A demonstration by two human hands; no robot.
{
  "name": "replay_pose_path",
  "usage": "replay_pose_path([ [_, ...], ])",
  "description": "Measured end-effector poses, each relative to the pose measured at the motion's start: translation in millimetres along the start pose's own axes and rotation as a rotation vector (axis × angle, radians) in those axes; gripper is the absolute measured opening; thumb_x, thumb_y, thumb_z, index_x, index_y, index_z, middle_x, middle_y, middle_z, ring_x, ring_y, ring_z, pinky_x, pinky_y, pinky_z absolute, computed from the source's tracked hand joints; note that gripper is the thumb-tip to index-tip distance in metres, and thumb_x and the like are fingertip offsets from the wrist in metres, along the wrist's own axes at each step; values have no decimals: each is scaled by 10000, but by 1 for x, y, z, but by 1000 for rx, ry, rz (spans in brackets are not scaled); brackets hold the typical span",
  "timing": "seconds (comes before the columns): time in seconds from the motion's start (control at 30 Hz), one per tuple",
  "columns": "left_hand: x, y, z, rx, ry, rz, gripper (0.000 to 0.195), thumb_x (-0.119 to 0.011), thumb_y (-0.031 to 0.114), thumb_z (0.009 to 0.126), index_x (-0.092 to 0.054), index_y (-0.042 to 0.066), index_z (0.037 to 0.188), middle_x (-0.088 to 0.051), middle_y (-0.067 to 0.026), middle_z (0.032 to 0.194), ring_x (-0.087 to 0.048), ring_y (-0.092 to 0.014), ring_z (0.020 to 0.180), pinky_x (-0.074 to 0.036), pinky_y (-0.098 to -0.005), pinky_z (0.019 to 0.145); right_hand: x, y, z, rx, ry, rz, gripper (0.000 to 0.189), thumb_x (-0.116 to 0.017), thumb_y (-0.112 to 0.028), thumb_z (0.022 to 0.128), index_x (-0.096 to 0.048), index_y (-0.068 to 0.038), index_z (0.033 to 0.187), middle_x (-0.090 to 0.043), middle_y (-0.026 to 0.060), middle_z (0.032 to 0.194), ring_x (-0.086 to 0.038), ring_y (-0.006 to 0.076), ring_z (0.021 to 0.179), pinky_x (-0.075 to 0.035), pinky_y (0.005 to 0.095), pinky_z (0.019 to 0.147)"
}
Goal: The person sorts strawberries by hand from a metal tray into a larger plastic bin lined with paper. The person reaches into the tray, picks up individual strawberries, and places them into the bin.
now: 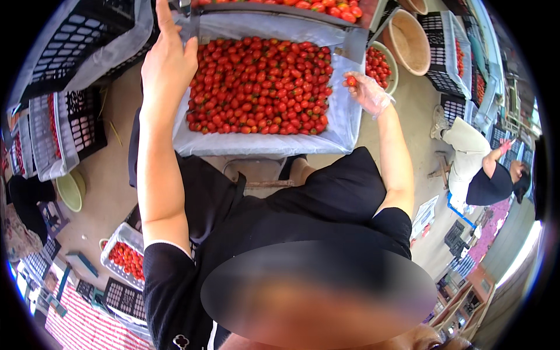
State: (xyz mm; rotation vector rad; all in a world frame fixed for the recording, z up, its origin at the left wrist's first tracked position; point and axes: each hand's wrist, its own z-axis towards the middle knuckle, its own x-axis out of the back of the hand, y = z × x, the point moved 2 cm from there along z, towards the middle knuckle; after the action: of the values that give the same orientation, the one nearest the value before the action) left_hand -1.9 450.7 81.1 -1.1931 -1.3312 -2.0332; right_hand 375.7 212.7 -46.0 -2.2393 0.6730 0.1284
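A lined crate [262, 145] full of small red tomatoes [258, 87] stands in front of my knees. My left hand [169, 57], bare, is raised at the crate's upper left corner beside a metal edge, one finger stretched out towards the picture's top; whether it touches anything there is unclear. At the crate's right side, my right hand [367, 92] wears a thin clear plastic glove and pinches one small red tomato [351, 81] between its fingertips. More red tomatoes [315, 5] lie on a raised tray past the crate's far edge.
Right of the crate are a pale green bowl of tomatoes [379, 65], an empty tan basin [407, 43] and black crates [437, 57]. Stacked black crates [83, 35] and a yellow-green basin [71, 192] stand left. A co-worker [485, 170] sits at right; another person [26, 210] is at far left.
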Motion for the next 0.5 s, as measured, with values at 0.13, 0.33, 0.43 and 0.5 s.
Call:
replay_pose_path([
  [0.13,-4,-8,3,-51,3,12,883,-590,173,878,8,134,1526,-655,-205,1114,-654,-422,909,-529,-472,778,9,-41,17,391,393,462,321,-483,-174,992,-506,76,1191,-580,213,1205,-601,267,1108,-524,313,947],
  [0.33,-4,-7,5,-108,6,0,910,-598,189,872,33,112,1523,-654,-211,1109,-659,-416,881,-531,-474,761,34,-25,11,208,261,-180,434,-530,-293,966,-548,16,1271,-605,188,1241,-620,261,1103,-499,354,952],
  [0.43,6,1,-2,-29,8,-61,898,-583,55,846,-6,105,1533,-600,-282,1192,-619,-433,1020,-498,-451,884,-56,0,-2,-230,-104,-512,414,-585,-326,938,-606,-37,1234,-644,141,1174,-651,234,1007,-508,348,926],
  [0.5,8,2,-2,-79,17,-83,895,-581,53,847,-8,104,1533,-584,-283,1223,-609,-429,1052,-493,-446,901,-78,20,7,-296,-162,-670,403,-594,-317,929,-610,-60,1240,-645,137,1157,-626,233,1055,-490,340,939],
])
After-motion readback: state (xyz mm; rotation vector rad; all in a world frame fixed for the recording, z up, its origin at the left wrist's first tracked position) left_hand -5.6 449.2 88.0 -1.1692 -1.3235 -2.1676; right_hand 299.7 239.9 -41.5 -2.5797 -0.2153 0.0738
